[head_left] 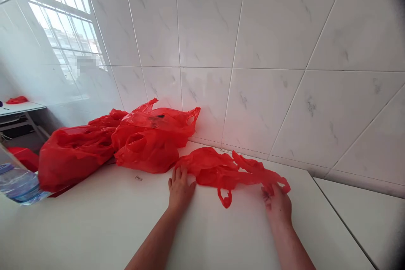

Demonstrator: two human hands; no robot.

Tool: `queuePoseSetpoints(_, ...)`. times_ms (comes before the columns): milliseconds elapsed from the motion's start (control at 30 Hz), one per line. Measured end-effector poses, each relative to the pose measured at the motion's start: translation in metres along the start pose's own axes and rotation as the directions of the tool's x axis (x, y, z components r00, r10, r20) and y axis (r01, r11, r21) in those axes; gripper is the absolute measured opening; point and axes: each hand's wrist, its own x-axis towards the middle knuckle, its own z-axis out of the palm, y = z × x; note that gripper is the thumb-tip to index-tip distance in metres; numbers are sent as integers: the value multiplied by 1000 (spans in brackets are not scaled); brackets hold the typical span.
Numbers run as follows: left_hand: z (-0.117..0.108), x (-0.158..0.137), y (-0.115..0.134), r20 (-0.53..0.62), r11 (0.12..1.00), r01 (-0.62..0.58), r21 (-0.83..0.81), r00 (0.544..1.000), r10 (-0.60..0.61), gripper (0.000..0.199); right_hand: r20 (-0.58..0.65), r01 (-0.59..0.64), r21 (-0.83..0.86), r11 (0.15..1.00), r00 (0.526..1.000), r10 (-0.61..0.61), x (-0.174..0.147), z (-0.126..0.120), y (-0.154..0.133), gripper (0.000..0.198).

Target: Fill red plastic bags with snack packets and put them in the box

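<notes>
A crumpled, thin red plastic bag (218, 166) lies stretched sideways on the white tabletop, one loop handle hanging toward me. My left hand (180, 187) rests palm down at its left end, fingers extended and tips touching the plastic. At the opposite end, my right hand (279, 204) has its fingers closed on the bag's handle part; the fingertips are partly hidden. Just left of my left hand stands a fuller red plastic bag (152, 139), with a dark spot visible near its top.
Another bulky red bag (76, 152) sits farther left, beside a clear bluish plastic bottle (22, 183). A marbled tile wall (265, 105) runs along the back of the white table (221, 236). A seam separates a second tabletop (373, 206) at right.
</notes>
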Motion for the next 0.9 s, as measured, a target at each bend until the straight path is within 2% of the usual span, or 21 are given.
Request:
queuePoseSetpoints(100,0,4,-2,-62,999,45,-10,997,-46,60,-5,-29,62,998,1000,30,4,-3,-3,25)
queuePoseSetpoints(200,-6,8,0,-130,999,39,-39,991,-43,52,6,-30,72,997,1000,30,5,-6,-5,25)
queuePoseSetpoints(300,-17,4,13,-200,997,-45,-64,979,31,37,43,-15,18,1000,999,14,2,-4,-6,26)
queuePoseSetpoints(367,-23,-6,30,-204,982,-175,-78,966,156,32,89,4,-62,998,996,2,-4,0,-6,29)
queuePoseSetpoints(433,-24,-19,49,-103,914,-389,-112,920,379,39,173,22,-162,987,985,6,-10,5,-5,32)
queuePoseSetpoints(500,-19,-31,66,102,804,-566,-183,802,588,52,285,30,-252,967,957,45,-14,8,-6,32)
queuePoseSetpoints(533,-14,-34,72,205,781,-588,-211,754,623,56,341,28,-288,957,937,75,-15,9,-7,30)
queuePoseSetpoints(567,-10,-35,74,288,796,-567,-214,742,606,56,390,24,-315,949,915,106,-15,9,-9,27)
queuePoseSetpoints(600,-5,-33,74,339,831,-522,-194,759,556,54,432,17,-333,943,892,136,-15,8,-10,23)
queuePoseSetpoints(633,-1,-30,72,357,871,-465,-160,795,490,49,465,8,-343,939,870,162,-13,7,-12,20)
queuePoseSetpoints(733,6,-15,55,292,944,-322,-68,898,328,39,524,-31,-319,947,827,204,-7,1,-18,19)
queuePoseSetpoints(800,6,-5,44,228,965,-259,-35,938,260,36,519,-64,-273,960,830,203,-2,-2,-19,25)
queuePoseSetpoints(900,-2,-1,39,143,981,-194,-10,971,193,31,453,-89,-190,978,875,168,5,-3,-16,37)
